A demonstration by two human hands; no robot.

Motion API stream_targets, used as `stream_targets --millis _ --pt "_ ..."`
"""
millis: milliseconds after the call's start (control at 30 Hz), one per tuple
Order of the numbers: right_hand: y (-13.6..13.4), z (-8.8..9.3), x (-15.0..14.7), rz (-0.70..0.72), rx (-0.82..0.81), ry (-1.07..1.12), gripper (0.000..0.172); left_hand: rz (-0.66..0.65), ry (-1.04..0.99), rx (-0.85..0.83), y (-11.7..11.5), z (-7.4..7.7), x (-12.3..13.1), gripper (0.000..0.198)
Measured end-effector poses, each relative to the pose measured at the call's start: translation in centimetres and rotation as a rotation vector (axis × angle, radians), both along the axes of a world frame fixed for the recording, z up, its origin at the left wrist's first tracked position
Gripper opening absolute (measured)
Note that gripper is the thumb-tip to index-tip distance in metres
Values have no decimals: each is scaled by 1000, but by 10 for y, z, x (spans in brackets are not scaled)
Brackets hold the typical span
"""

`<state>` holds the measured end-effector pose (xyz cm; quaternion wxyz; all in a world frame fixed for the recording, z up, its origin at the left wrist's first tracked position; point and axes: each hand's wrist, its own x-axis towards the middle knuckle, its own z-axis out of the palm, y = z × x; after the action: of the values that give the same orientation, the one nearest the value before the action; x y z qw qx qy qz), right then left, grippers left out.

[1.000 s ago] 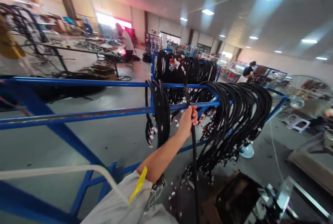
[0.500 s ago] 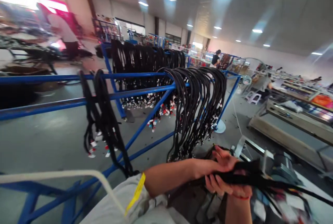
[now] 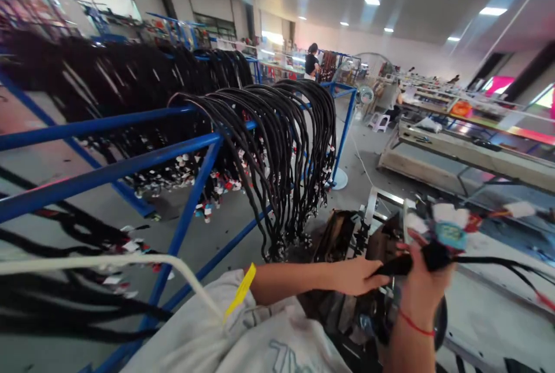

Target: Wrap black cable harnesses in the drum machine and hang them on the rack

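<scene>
Both your left hand [image 3: 361, 276] and your right hand [image 3: 427, 274] grasp one black cable [image 3: 396, 266], held to the right of the blue rack [image 3: 196, 188]; the right closes just beside its blurred white, blue and red connectors [image 3: 451, 234]. Many dark harnesses [image 3: 281, 141] drape over the rack.

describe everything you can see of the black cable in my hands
The black cable looks like a bundle in a dark, matte sleeve, possibly fabric. It lies roughly level across the picture, held up to the right of the blue rack. The left hand grips it at the left, the right hand further right. Beyond the right hand, thin dark wires run right, and blurred white, teal and red connectors fan out. Fine details are too blurred to tell.
</scene>
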<state>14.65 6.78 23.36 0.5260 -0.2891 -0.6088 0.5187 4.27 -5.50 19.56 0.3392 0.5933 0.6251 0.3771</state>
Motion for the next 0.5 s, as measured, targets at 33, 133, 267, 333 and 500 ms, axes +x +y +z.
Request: stream_targets --millis 33,133,267,333,500 --pt "12 2 2 26 -86 59 35 -86 -49 -25 -3 2 -10 25" --pt "28 5 5 154 -331 184 38 -245 -196 -130 -15 13 -46 32" --pt "-13 -30 -4 224 -563 45 44 -514 -194 -440 -32 25 -95 38" --pt "-42 -64 -8 423 -778 -58 46 -749 -133 -627 -43 23 -121 36" --pt "-66 -142 1 500 -1044 286 48 -784 -152 -656 -62 -12 -177 47"
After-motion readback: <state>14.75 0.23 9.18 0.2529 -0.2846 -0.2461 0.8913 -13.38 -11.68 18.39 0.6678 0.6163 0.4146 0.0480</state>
